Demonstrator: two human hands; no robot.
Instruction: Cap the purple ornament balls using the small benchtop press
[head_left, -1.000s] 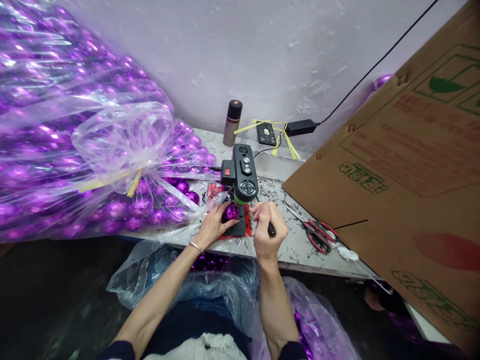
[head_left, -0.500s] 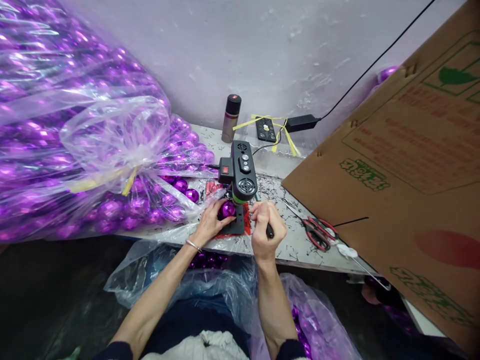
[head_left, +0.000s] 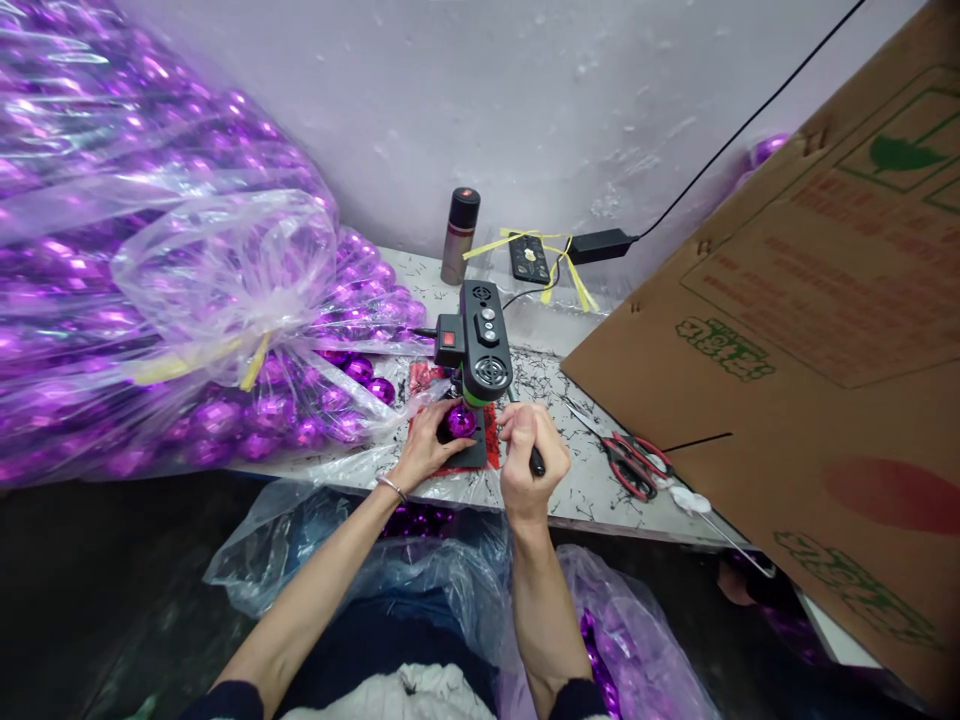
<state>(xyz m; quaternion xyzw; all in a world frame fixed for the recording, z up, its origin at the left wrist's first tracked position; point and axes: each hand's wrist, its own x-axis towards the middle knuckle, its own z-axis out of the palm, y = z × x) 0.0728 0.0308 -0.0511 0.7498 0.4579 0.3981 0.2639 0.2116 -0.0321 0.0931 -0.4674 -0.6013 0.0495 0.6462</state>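
My left hand [head_left: 424,446] pinches a shiny purple ball [head_left: 460,421] and holds it on the black base under the head of a small black bench drill [head_left: 482,352]. My right hand [head_left: 526,455] is closed in a fist round the drill's black lever handle [head_left: 537,461], just right of the machine. A red sheet [head_left: 491,441] lies under the drill's base.
A big clear bag of purple balls [head_left: 150,280] fills the left. A tilted cardboard box [head_left: 810,330] walls off the right. Red scissors [head_left: 634,466], a spray can [head_left: 459,235], a power adapter [head_left: 600,245] and black shavings lie on the table [head_left: 592,500]. Plastic bags hang below the edge.
Both hands keep their grips at the drill. The purple ball sits slightly differently under the drill head, and the view has shifted a little.
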